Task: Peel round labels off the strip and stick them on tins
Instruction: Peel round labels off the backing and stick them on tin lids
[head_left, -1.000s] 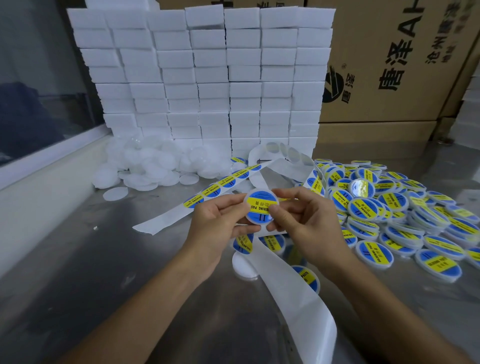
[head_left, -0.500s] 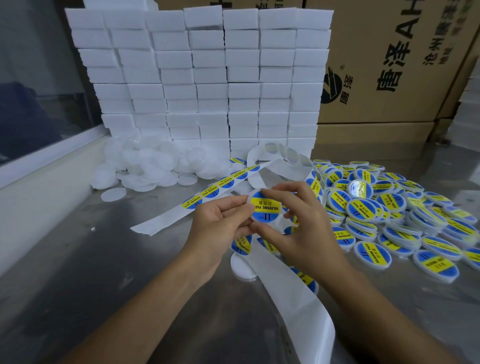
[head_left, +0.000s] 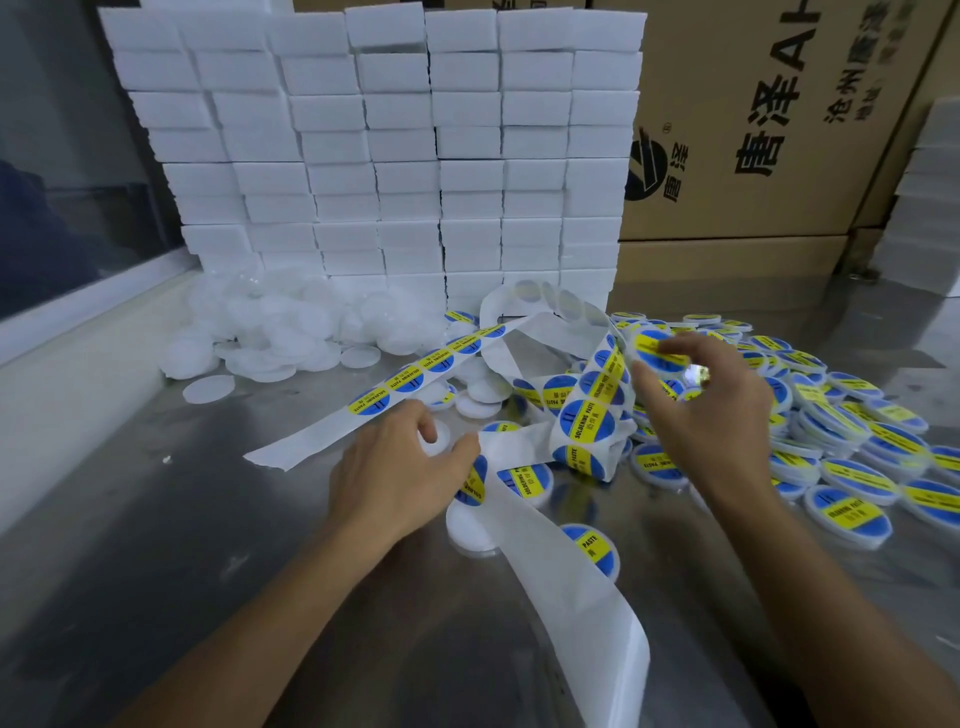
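Observation:
My right hand holds a freshly labelled tin at its fingertips, blurred, above the near edge of the pile of labelled tins. My left hand is low over the table, its index finger and thumb curled round a plain white tin. The label strip is white backing with blue and yellow round labels. It runs up from the left, loops at the back and folds down between my hands. Its bare backing trails toward me.
A heap of plain white tins lies at the back left on the steel table. Behind it rises a wall of white foam blocks, with cardboard boxes to the right. A few tins lie under the strip.
Both hands held one labelled tin at the centre. My right hand has carried it up and right to the pile, and my left hand has dropped onto a white tin.

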